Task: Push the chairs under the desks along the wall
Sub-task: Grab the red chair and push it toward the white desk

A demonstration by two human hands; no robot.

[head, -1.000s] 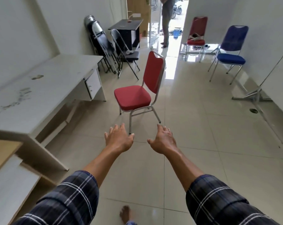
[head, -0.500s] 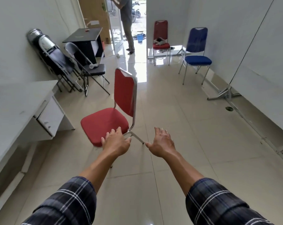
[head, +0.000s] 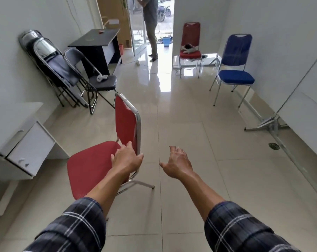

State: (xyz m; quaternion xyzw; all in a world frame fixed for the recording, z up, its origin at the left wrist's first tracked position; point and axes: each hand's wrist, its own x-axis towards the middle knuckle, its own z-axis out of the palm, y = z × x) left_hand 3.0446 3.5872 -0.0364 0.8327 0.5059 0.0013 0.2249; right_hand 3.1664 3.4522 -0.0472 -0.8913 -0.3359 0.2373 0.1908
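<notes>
- The red chair (head: 92, 166) is standing on the tiled floor (head: 199, 179) in the middle of the room. It is beside the white desk (head: 29, 144) on the left wall, not under it. Its seat is facing that desk and its backrest is showing nearly edge-on.
- The left hand (head: 127, 160) is hovering over the rear corner of the seat, at the foot of the chrome backrest frame. Its fingers (head: 130, 145) are lying spread and loose, curling round nothing. I cannot tell whether they are touching the chair.
- The right hand (head: 177, 163) is hanging over bare floor just right of the chair and apart from it, its fingers open, slightly bent and holding nothing.
- Both forearms are showing out of dark plaid sleeves (head: 72, 228).
- The white desk's tabletop is running off the left edge of the view, with a drawer unit hanging below it.
- Further along the left wall, folded chairs (head: 48, 60) are leaning against the wall. An open folding chair (head: 106, 82) is standing in front of them, with a small white object (head: 101, 78) lying on its black seat.
- A black desk (head: 94, 38) is standing beyond them, near the doorway.
- On the right, a blue chair (head: 235, 77) and a second red chair (head: 190, 40) are standing well apart from the desks.
- A person (head: 151, 24) is standing in the doorway, with a blue bucket (head: 165, 41) beyond.
</notes>
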